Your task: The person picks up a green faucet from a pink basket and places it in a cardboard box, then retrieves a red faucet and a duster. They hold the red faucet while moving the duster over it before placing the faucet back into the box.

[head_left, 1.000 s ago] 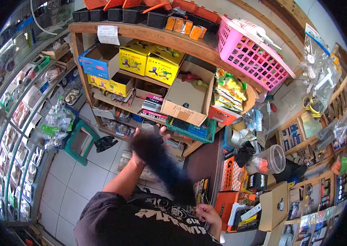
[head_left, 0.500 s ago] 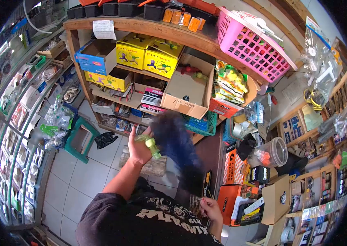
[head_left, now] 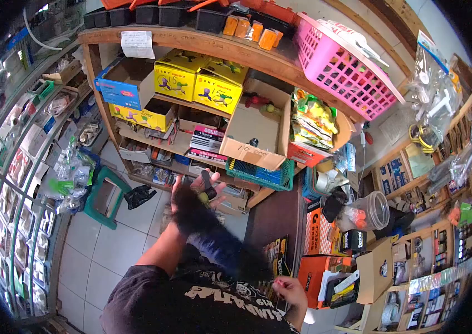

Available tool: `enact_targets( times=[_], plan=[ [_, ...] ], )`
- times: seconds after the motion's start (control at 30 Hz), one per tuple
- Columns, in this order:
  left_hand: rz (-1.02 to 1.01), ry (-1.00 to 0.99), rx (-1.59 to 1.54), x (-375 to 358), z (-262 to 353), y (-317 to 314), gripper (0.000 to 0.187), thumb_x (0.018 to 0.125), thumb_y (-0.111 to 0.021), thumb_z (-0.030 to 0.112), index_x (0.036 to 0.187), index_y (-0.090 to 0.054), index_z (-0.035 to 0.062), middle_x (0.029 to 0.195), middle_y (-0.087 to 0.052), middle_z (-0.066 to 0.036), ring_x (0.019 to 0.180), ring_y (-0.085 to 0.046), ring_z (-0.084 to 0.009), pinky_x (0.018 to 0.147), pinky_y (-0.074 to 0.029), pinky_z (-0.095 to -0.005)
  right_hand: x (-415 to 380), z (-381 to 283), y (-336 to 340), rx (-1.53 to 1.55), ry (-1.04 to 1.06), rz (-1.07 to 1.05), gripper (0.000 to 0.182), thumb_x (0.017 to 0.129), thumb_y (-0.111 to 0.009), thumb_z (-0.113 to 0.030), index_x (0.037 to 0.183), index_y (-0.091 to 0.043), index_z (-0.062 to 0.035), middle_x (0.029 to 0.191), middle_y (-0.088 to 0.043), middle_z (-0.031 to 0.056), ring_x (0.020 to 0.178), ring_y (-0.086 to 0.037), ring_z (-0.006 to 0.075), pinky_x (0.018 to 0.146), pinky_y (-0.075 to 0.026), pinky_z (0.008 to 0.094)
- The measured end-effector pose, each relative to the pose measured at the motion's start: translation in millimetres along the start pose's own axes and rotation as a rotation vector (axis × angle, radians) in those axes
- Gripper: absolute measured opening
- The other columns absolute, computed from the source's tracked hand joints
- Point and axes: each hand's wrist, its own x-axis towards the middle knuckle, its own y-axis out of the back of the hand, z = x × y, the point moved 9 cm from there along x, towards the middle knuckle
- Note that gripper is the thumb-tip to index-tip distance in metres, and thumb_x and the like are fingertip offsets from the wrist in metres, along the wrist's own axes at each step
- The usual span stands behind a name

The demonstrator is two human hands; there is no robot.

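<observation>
My left hand [head_left: 219,197] is held out over the floor, palm up, with a small plastic tap [head_left: 204,196] in its fingers. Greenish and dark parts of the tap show; the rest is covered. A dark blue-black feather duster [head_left: 219,245], smeared by motion, lies across my left palm and wrist and over the tap. Down at the right, beside my shirt, my right hand [head_left: 291,291] is closed around the duster's handle end.
Ahead stands a wooden shelf [head_left: 191,42] with yellow boxes [head_left: 175,75], an open cardboard box [head_left: 255,133] and a pink basket [head_left: 347,67]. A green stool [head_left: 102,195] is at left by glass shelving. Orange boxes [head_left: 311,273] and a clear jar [head_left: 372,211] are at right.
The duster has swung left and down, from beside my left hand to over its palm and the tap. My left hand has turned, with its fingers more spread. The right hand has shifted slightly.
</observation>
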Motion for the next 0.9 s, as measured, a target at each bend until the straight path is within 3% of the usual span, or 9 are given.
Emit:
enact_targets(
  times=[0.1,0.17,0.3,0.37,0.57,0.63,0.7,0.83,0.9],
  plan=[
    [-0.090,0.071,-0.174,7,13,-5,0.073,0.084,-0.038,0.058,0.132,-0.037,0.0035,0.133,-0.041,-0.014,0.118,-0.044,-0.0304,0.101,-0.029,-0.0481,16,6,-8,0.271,-0.093,-0.047,0.015,0.084,-0.063,-0.017,0.081,-0.061,-0.0020,0.062,-0.052,-0.0032,0.057,-0.046,0.0051,0.052,-0.038,0.0228],
    [0.129,-0.083,0.032,12,32,22,0.074,0.084,-0.037,0.060,0.133,-0.035,0.0044,0.135,-0.040,-0.014,0.118,-0.043,-0.0318,0.101,-0.028,-0.0494,25,-3,-14,0.223,-0.139,-0.113,0.015,0.085,-0.062,-0.016,0.081,-0.061,-0.0014,0.062,-0.052,-0.0029,0.057,-0.046,0.0053,0.052,-0.038,0.0231],
    [-0.054,-0.021,-0.031,17,60,8,0.072,0.084,-0.038,0.060,0.134,-0.034,0.0081,0.133,-0.043,-0.013,0.118,-0.043,-0.0326,0.100,-0.030,-0.0498,49,-41,-20,-0.023,-0.008,-0.089,0.020,0.086,-0.062,-0.019,0.074,-0.058,-0.0036,0.056,-0.047,-0.0030,0.051,-0.041,0.0048,0.047,-0.033,0.0227],
    [0.133,-0.072,-0.082,16,82,25,0.072,0.084,-0.039,0.060,0.133,-0.035,0.0071,0.130,-0.046,-0.013,0.119,-0.044,-0.0292,0.099,-0.032,-0.0484,66,-47,-26,0.192,-0.085,-0.094,0.018,0.084,-0.064,-0.019,0.080,-0.062,-0.0025,0.058,-0.049,-0.0021,0.052,-0.043,0.0051,0.048,-0.034,0.0230],
    [-0.050,-0.131,-0.041,13,141,12,0.080,0.081,-0.035,0.066,0.136,-0.030,0.0076,0.137,-0.037,-0.014,0.119,-0.043,-0.0329,0.098,-0.033,-0.0487,112,-114,-49,-0.081,0.044,-0.229,0.018,0.088,-0.056,-0.015,0.077,-0.057,-0.0008,0.055,-0.048,-0.0002,0.044,-0.040,0.0057,0.040,-0.029,0.0204],
    [-0.366,-0.048,-0.346,10,150,49,0.079,0.081,-0.037,0.066,0.136,-0.032,0.0094,0.136,-0.039,-0.013,0.119,-0.043,-0.0295,0.097,-0.035,-0.0474,124,-128,-63,0.026,0.021,-0.211,0.018,0.088,-0.055,-0.014,0.078,-0.057,-0.0003,0.054,-0.047,-0.0004,0.043,-0.039,0.0053,0.040,-0.030,0.0206],
    [0.099,-0.208,0.082,1,170,20,0.077,0.081,-0.039,0.065,0.135,-0.033,0.0103,0.133,-0.042,-0.012,0.121,-0.042,-0.0264,0.099,-0.033,-0.0478,121,-128,-85,0.008,-0.085,-0.371,0.022,0.087,-0.059,-0.022,0.089,-0.064,0.0003,0.056,-0.047,-0.0035,0.049,-0.041,0.0028,0.044,-0.032,0.0217],
    [-0.030,-0.183,0.046,-2,177,21,0.078,0.082,-0.037,0.064,0.137,-0.028,0.0094,0.137,-0.037,-0.011,0.122,-0.041,-0.0311,0.099,-0.031,-0.0528,124,-127,-89,-0.132,-0.015,-0.348,0.022,0.088,-0.058,-0.022,0.090,-0.064,-0.0005,0.056,-0.049,-0.0035,0.048,-0.042,0.0025,0.043,-0.032,0.0207],
    [0.016,-0.140,-0.519,-5,174,35,0.081,0.081,-0.037,0.066,0.137,-0.027,0.0086,0.138,-0.035,-0.012,0.121,-0.040,-0.0362,0.099,-0.031,-0.0538,127,-119,-84,-0.050,-0.050,-0.268,0.022,0.088,-0.058,-0.022,0.089,-0.064,-0.0006,0.056,-0.050,-0.0037,0.049,-0.043,0.0025,0.044,-0.033,0.0200]
  ],
)
